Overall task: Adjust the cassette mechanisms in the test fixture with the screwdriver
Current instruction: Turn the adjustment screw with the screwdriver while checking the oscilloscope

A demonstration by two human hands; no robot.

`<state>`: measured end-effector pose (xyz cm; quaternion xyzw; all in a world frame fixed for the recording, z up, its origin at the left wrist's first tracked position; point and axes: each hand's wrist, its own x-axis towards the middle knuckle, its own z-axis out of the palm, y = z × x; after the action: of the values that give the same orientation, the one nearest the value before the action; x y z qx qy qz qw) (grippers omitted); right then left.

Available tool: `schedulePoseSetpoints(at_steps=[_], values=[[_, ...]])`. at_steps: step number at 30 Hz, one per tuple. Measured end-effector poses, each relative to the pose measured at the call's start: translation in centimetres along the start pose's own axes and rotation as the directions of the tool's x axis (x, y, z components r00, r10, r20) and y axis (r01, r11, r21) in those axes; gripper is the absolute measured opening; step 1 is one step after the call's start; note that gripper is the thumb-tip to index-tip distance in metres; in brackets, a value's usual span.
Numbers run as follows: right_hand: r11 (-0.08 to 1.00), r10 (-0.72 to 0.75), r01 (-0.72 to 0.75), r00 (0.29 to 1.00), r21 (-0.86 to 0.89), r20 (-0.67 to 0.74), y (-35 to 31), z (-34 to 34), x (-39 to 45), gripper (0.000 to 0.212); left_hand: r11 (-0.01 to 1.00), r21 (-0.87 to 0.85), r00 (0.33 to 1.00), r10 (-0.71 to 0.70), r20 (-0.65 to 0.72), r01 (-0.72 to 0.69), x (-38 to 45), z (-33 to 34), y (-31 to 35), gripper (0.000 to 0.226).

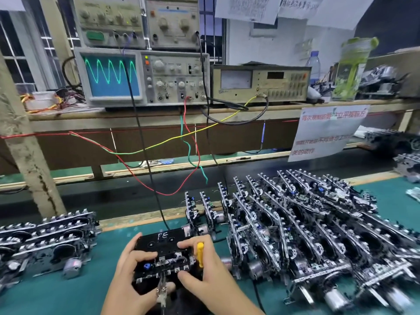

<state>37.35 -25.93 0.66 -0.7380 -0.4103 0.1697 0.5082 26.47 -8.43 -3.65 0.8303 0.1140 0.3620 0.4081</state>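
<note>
We grip the cassette mechanism (pixel 162 255) at six o'clock — left hand (pixel 129 276) curled round its edge, right hand (pixel 204 269) clutching the yellow screwdriver (pixel 200 253)

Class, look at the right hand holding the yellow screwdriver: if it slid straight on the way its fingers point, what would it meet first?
Probably the black cassette in the fixture: the right hand has its fingers pointing left across it, already touching its edge. Beyond lies the left hand; depth is unclear.

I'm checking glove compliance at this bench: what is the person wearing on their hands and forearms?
Nothing shows on either. The left hand and right hand are bare, without gloves, rings or a watch, and both forearms are uncovered down to the frame's bottom edge, with no sleeve in view.
</note>
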Motion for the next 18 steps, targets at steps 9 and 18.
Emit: schedulePoseSetpoints(at_steps=[9, 18], values=[[1.0, 0.015, -0.014, 1.0, 0.025, -0.018, 0.06, 0.09, -0.07, 0.04, 0.999, -0.036, 1.0, -0.025, 0.018, 0.025, 0.03, -0.02, 0.09, 0.065], [1.0, -0.019, 0.02, 0.997, 0.013, -0.071, 0.41, 0.35, 0.2, 0.043, 0.994, -0.084, 0.997, -0.071, 0.004, 0.071, -0.21, 0.12, 0.44, 0.07]])
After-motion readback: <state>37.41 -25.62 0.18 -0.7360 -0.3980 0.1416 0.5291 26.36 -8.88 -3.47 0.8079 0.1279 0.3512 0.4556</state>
